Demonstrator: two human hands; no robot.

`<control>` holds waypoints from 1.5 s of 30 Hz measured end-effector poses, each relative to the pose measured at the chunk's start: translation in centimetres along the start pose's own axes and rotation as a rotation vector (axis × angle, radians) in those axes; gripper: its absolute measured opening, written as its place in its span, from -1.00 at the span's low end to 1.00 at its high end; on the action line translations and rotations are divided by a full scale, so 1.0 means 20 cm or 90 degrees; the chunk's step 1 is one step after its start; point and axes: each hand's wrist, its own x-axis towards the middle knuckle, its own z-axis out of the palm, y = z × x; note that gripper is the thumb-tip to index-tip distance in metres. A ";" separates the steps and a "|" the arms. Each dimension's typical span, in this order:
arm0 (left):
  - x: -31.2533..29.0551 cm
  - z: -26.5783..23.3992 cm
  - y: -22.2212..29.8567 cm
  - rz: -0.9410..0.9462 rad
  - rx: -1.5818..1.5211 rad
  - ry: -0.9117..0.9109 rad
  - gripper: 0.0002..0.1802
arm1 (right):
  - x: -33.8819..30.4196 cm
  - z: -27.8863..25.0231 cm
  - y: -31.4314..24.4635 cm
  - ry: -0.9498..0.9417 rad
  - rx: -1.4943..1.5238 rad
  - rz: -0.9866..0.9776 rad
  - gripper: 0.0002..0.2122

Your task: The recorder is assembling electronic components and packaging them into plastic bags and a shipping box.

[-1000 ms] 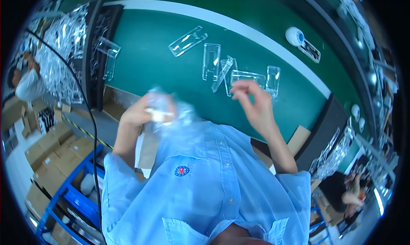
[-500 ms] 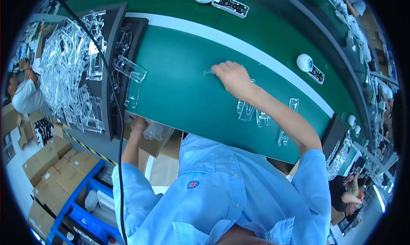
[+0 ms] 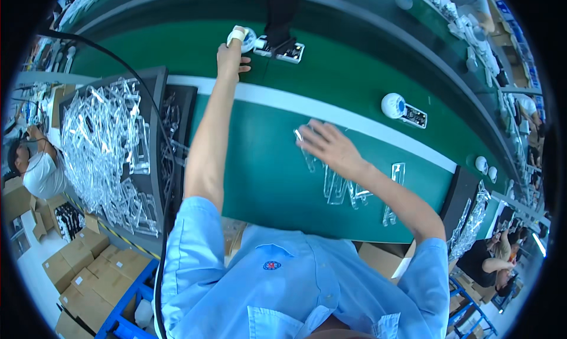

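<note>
"Watching remotely, what could go wrong?"

"My left hand [image 3: 230, 62] is at one white round-headed device [image 3: 249, 41], one o'clock; I can't tell whether it pinches. A clumsy knock might tip it. My right hand [image 3: 333, 147], fingers spread, has one clear plastic piece [image 3: 310, 161] at nine o'clock; a sideways brush could skid it across the desk [image 3: 254, 156]."

"Counts?"

"From that hand: one lone clear piece [image 3: 394, 188], four o'clock; overlapping pieces [image 3: 335, 191], half past five, too tangled to count; a second device [image 3: 393, 106], two."
</note>
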 end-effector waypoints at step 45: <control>-1.73 0.77 -0.11 -0.152 -0.554 -0.592 -0.31 | -1.00 -0.39 -0.15 0.368 0.267 0.421 -0.40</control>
